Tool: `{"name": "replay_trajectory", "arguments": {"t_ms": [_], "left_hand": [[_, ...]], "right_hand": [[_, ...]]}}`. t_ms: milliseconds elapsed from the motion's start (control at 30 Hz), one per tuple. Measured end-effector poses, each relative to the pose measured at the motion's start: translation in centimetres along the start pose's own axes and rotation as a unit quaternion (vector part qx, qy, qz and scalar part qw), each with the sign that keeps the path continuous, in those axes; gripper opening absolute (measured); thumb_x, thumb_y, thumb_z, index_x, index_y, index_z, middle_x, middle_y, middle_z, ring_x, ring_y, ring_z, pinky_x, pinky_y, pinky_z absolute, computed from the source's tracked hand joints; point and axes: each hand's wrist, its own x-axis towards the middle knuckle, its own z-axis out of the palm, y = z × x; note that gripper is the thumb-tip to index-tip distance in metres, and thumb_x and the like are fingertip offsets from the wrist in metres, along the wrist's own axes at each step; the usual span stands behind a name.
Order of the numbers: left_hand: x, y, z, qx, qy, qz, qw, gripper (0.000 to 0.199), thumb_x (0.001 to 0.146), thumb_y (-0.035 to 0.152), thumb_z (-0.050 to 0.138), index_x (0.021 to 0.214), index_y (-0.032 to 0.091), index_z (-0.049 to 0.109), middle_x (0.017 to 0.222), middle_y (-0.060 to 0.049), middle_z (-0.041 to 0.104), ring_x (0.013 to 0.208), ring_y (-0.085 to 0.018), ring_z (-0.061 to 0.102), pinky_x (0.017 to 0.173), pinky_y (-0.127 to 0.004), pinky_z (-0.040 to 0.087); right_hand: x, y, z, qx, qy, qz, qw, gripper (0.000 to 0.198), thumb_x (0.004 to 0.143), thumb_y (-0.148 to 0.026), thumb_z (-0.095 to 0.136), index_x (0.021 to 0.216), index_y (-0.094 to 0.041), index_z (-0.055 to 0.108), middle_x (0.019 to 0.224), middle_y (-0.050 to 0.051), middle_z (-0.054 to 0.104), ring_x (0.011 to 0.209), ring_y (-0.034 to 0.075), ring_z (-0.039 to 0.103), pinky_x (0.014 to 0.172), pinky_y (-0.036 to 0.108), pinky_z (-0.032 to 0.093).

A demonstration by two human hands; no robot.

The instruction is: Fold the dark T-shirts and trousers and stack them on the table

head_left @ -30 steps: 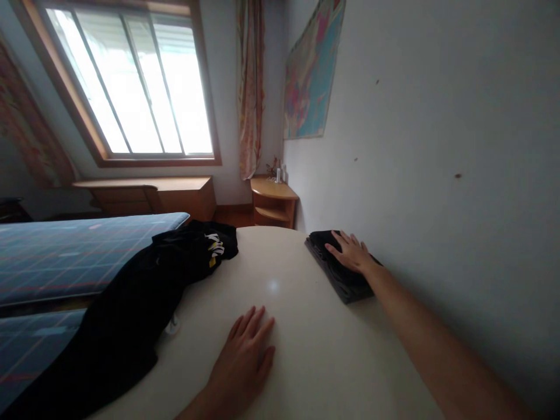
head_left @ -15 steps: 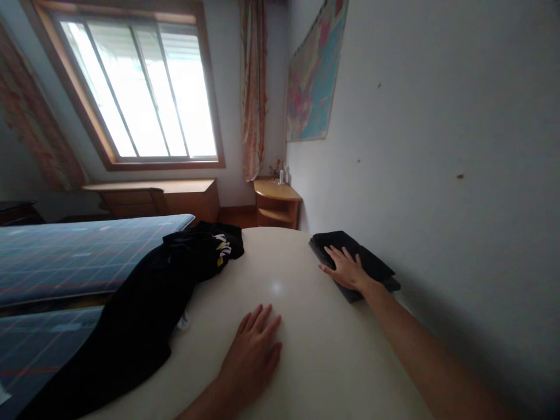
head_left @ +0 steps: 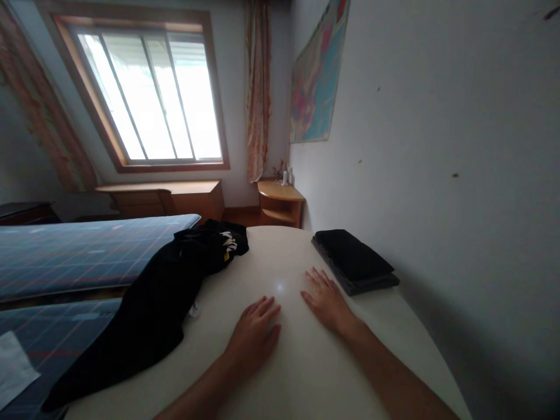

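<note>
My left hand (head_left: 254, 328) rests palm down on the pale rounded table (head_left: 293, 361), fingers slightly spread and holding nothing. To its right, my right hand (head_left: 324, 297) also lies over the tabletop with its fingers apart. Just beyond that hand, beside the wall, is a neat stack of folded dark cloth (head_left: 356, 259), black on top and grey beneath; my right hand is apart from it. A black garment (head_left: 153, 309) with a white and yellow print lies crumpled along the table's left side, clear of my left hand.
Left of the table are blue plaid mattresses (head_left: 87, 254), with a white sheet-like piece (head_left: 15, 367) at the lower left. The white wall (head_left: 420, 175) borders the right side. A wooden corner shelf (head_left: 280, 192) and a low desk (head_left: 192, 195) stand below the window.
My right hand has come off the folded cloth stack and moved left onto the tabletop. The stack's top now looks flatter. My left hand has stayed nearly in place.
</note>
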Motion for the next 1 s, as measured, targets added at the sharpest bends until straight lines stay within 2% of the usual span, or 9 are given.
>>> {"name": "replay_trajectory", "arguments": {"t_ms": [100,200,333,400,500,600,700,800,1000], "left_hand": [[0.3,-1.4,0.0,0.002,0.050,-0.027,0.998,0.042,0.092,0.022,0.051,0.133,0.021,0.061,0.143,-0.009,0.058,0.133,-0.024,0.052,0.113,-0.044,0.043],[0.9,-3.4,-0.6,0.034,0.111,-0.050,0.992,0.041,0.092,0.023,0.051,0.131,0.020,0.062,0.143,-0.010,0.056,0.134,-0.026,0.050,0.112,-0.045,0.043],[2.8,-5.8,-3.2,0.117,0.178,-0.088,0.973,0.041,0.092,0.025,0.053,0.130,0.019,0.064,0.152,-0.013,0.046,0.139,-0.030,0.042,0.115,-0.047,0.037],[4.1,-6.8,-5.2,0.162,0.197,-0.131,0.958,0.040,0.090,0.023,0.056,0.129,0.024,0.066,0.158,-0.010,0.036,0.144,-0.034,0.033,0.116,-0.049,0.034],[5.9,-8.2,-7.5,0.206,0.187,-0.203,0.939,0.043,0.090,0.025,0.059,0.132,0.028,0.064,0.163,-0.011,0.026,0.147,-0.041,0.024,0.108,-0.053,0.038],[7.2,-9.5,-8.3,0.239,0.146,-0.231,0.932,0.041,0.094,0.029,0.054,0.133,0.023,0.063,0.153,-0.018,0.042,0.141,-0.041,0.034,0.104,-0.056,0.040],[8.1,-10.2,-8.0,0.228,0.128,-0.233,0.937,0.039,0.096,0.028,0.047,0.130,0.016,0.064,0.143,-0.017,0.054,0.134,-0.038,0.043,0.104,-0.057,0.040],[8.5,-9.4,-7.6,0.165,0.183,-0.185,0.951,0.044,0.094,0.024,0.046,0.135,0.012,0.058,0.145,-0.018,0.051,0.134,-0.036,0.044,0.106,-0.055,0.042],[7.9,-4.2,-7.2,0.048,0.247,0.047,0.967,0.048,0.094,0.016,0.042,0.141,0.013,0.050,0.145,-0.014,0.050,0.137,-0.025,0.042,0.117,-0.044,0.036]], "right_hand": [[-0.6,-0.5,-0.5,0.040,-0.055,-0.054,0.996,0.061,0.099,-0.051,0.030,0.152,-0.022,0.040,0.161,0.008,0.030,0.150,0.027,0.023,0.121,0.050,0.016],[-0.8,-0.4,-1.1,0.047,-0.066,-0.057,0.995,0.060,0.100,-0.050,0.031,0.151,-0.021,0.042,0.161,0.008,0.031,0.150,0.027,0.022,0.122,0.049,0.014],[-0.8,-0.3,-1.1,0.052,-0.070,-0.052,0.995,0.060,0.100,-0.049,0.033,0.152,-0.020,0.041,0.161,0.008,0.031,0.151,0.027,0.021,0.122,0.048,0.013],[-0.7,-0.2,-0.9,0.054,-0.068,-0.052,0.995,0.060,0.100,-0.048,0.033,0.152,-0.021,0.041,0.161,0.008,0.031,0.151,0.027,0.021,0.122,0.048,0.012],[-0.7,-0.1,-0.7,0.059,-0.066,-0.054,0.995,0.059,0.099,-0.048,0.034,0.151,-0.020,0.042,0.161,0.007,0.031,0.151,0.027,0.021,0.122,0.048,0.013],[-0.7,0.1,-0.7,0.063,-0.065,-0.057,0.994,0.059,0.099,-0.049,0.035,0.151,-0.021,0.043,0.161,0.007,0.031,0.151,0.026,0.021,0.122,0.048,0.013],[-0.7,0.1,-0.7,0.063,-0.064,-0.059,0.994,0.059,0.099,-0.048,0.036,0.151,-0.020,0.043,0.161,0.007,0.031,0.151,0.027,0.021,0.122,0.048,0.013],[-0.7,0.2,-0.7,0.065,-0.061,-0.061,0.994,0.059,0.099,-0.047,0.037,0.150,-0.019,0.043,0.161,0.008,0.031,0.150,0.027,0.022,0.122,0.048,0.013],[-0.6,0.4,-0.4,0.086,-0.041,-0.073,0.993,0.056,0.098,-0.044,0.041,0.147,-0.018,0.048,0.158,0.011,0.038,0.149,0.028,0.026,0.121,0.051,0.016]]}}
